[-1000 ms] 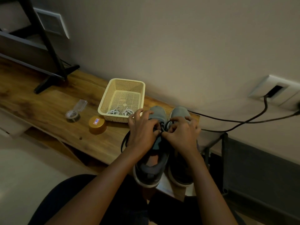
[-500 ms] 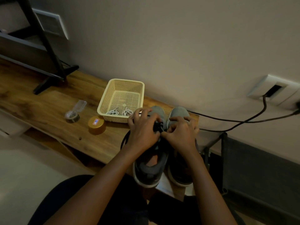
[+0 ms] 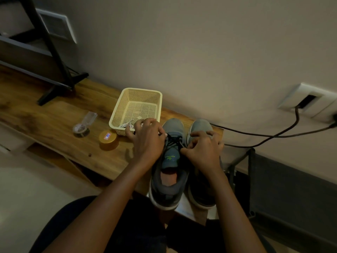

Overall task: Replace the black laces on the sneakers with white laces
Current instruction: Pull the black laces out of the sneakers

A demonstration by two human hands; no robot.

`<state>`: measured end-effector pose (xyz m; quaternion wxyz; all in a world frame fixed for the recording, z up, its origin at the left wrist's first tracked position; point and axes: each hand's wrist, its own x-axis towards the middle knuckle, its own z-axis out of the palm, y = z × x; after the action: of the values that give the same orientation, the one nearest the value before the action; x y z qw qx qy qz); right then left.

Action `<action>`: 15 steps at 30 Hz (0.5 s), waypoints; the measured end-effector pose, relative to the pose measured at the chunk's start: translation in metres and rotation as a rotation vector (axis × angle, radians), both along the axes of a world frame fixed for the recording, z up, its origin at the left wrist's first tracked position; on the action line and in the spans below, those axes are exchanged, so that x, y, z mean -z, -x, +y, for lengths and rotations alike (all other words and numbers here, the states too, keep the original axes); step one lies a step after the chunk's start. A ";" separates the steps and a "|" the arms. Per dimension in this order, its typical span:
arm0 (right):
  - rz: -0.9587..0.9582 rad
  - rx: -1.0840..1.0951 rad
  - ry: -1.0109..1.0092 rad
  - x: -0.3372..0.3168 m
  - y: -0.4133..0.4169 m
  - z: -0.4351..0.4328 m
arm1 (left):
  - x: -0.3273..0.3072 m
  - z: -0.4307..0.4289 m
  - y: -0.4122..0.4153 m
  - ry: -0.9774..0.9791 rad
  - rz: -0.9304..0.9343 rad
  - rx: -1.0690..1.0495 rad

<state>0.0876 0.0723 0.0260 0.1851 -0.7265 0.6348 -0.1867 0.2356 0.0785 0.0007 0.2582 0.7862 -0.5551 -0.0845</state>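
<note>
Both grips clamp the black lace: left hand and right hand pinch it over the left sneaker, which lies lengthwise, heel at the table edge, toe toward the wall. Right sneaker sits just beside it; bare wood lies to its left, and the basket of white laces is beyond.

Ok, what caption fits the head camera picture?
Left hand and right hand pinch black laces on a sneaker by a basket.

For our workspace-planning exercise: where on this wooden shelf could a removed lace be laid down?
Free: the wood between the black stand foot and the clear container; the front strip between the gold jar and the left hand. Crowded at the right end: basket, sneakers, right hand.
</note>
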 end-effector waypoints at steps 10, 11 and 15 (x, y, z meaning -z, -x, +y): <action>-0.059 -0.010 0.012 0.007 0.001 -0.004 | 0.004 0.007 0.019 -0.104 -0.156 0.282; -0.054 -0.011 0.013 0.007 0.001 -0.003 | 0.004 0.007 0.019 -0.094 -0.159 0.271; 0.006 -0.002 0.027 0.007 0.001 -0.002 | 0.002 0.004 0.017 -0.027 -0.146 0.227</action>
<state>0.0867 0.0703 0.0191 0.1737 -0.7302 0.6320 -0.1929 0.2188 0.0825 -0.0012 0.1952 0.7259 -0.6564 -0.0634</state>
